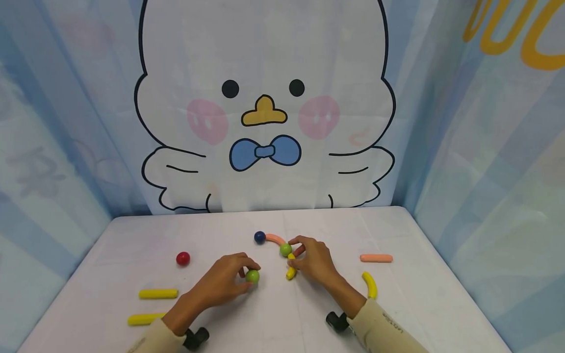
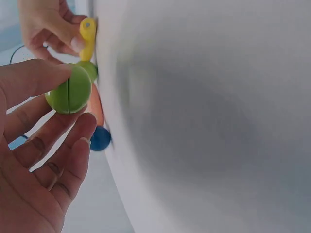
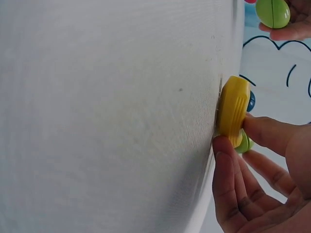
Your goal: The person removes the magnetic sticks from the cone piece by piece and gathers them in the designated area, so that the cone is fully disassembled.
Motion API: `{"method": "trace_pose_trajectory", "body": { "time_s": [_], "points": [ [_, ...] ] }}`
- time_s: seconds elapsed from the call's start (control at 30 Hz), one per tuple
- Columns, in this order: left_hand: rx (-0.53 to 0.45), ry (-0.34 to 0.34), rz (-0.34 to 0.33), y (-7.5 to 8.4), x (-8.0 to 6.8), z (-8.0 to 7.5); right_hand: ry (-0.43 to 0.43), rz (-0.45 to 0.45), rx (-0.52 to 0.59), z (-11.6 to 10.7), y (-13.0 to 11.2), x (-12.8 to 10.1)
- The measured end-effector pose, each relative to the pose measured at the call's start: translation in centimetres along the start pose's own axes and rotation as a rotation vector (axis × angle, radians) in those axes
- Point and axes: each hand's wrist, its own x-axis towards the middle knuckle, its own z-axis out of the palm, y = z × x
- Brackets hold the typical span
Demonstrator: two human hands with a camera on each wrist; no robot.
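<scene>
On the white table (image 1: 282, 314) lies a chain: a blue ball (image 1: 260, 237), an orange curved stick (image 1: 275, 239), a green ball (image 1: 285, 249) and a short yellow curved stick (image 1: 291, 268). My right hand (image 1: 311, 262) pinches that yellow stick (image 3: 232, 110) and touches the chain's green ball (image 3: 244, 143). My left hand (image 1: 225, 280) pinches a second green ball (image 1: 252, 276), held between thumb and fingers (image 2: 68, 90), just left of the chain's yellow end (image 2: 87, 36). The blue ball (image 2: 100, 139) shows beyond it.
A red ball (image 1: 183, 258) lies at the left. Two yellow straight sticks (image 1: 158, 293) (image 1: 144, 319) lie near the front left. An orange straight stick (image 1: 376, 258) and a yellow curved stick (image 1: 370, 284) lie at the right. Printed cloth walls (image 1: 485, 147) enclose the table.
</scene>
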Motion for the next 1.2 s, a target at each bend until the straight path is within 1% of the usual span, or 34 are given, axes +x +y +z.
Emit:
{"method": "trace_pose_trajectory", "body": {
  "time_s": [0.13,0.3,0.63,0.93,1.2],
  "points": [
    [-0.008,0.025,-0.033,-0.6,-0.8,-0.7,-0.003,-0.014,0.007,0.0,0.2,0.0],
    [-0.008,0.067,-0.059,-1.5,-1.8,-1.6,-0.006,-0.004,0.01,0.0,0.2,0.0],
    [0.036,0.125,-0.126,-2.8,-3.4,-3.4,-0.003,0.004,0.014,0.1,0.2,0.1],
    [0.087,0.204,-0.092,-4.7,-5.0,-5.6,-0.014,0.007,0.027,0.0,0.0,0.0],
    [0.108,0.27,-0.107,-6.9,-6.2,-7.4,-0.008,0.003,0.019,0.0,0.2,0.0]
  ]
}}
